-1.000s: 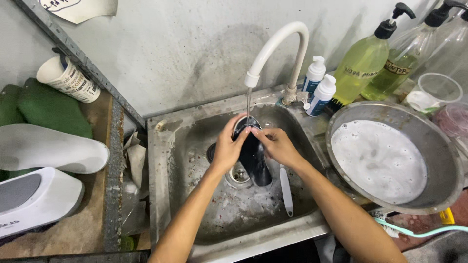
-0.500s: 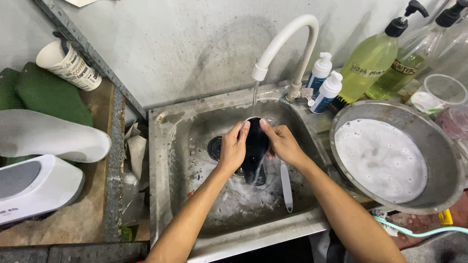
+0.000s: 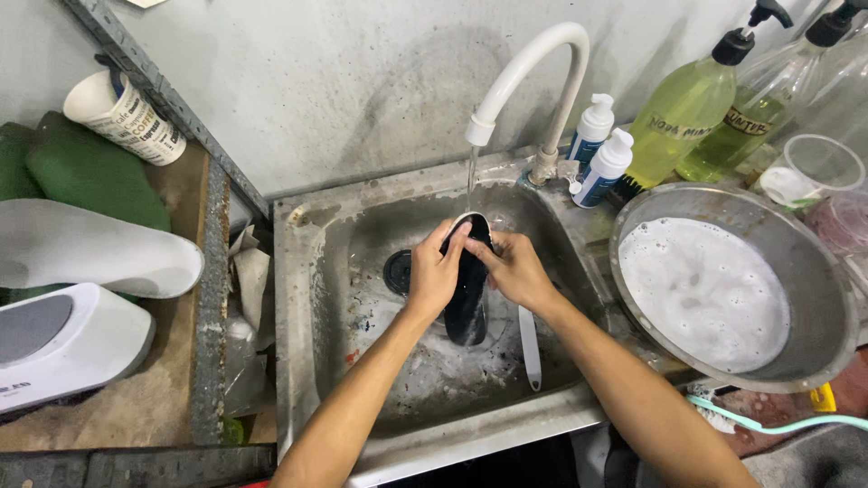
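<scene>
A black shoe insole point(image 3: 469, 298) stands nearly upright in the steel sink point(image 3: 303, 298), its top under a thin stream from the white tap point(image 3: 533, 63). My left hand point(image 3: 435, 271) grips the insole's left edge. On the other side, my right hand point(image 3: 512, 267) holds it too, with the thumbs of both hands pressed on its upper face. A white brush handle point(image 3: 528, 343) lies in the sink just right of the insole.
A metal basin of soapy water point(image 3: 723, 289) sits at the right, with two white pump bottles point(image 3: 597, 154), yellow soap dispensers point(image 3: 683, 113) and a clear cup point(image 3: 818, 167) behind. Left shelf holds white insoles point(image 3: 90, 258), green ones point(image 3: 90, 181) and a paper cup point(image 3: 122, 113).
Both hands rubbed along the insole and turned it slightly under the running water; its lower end moved up from the drain. The view shifted a little.
</scene>
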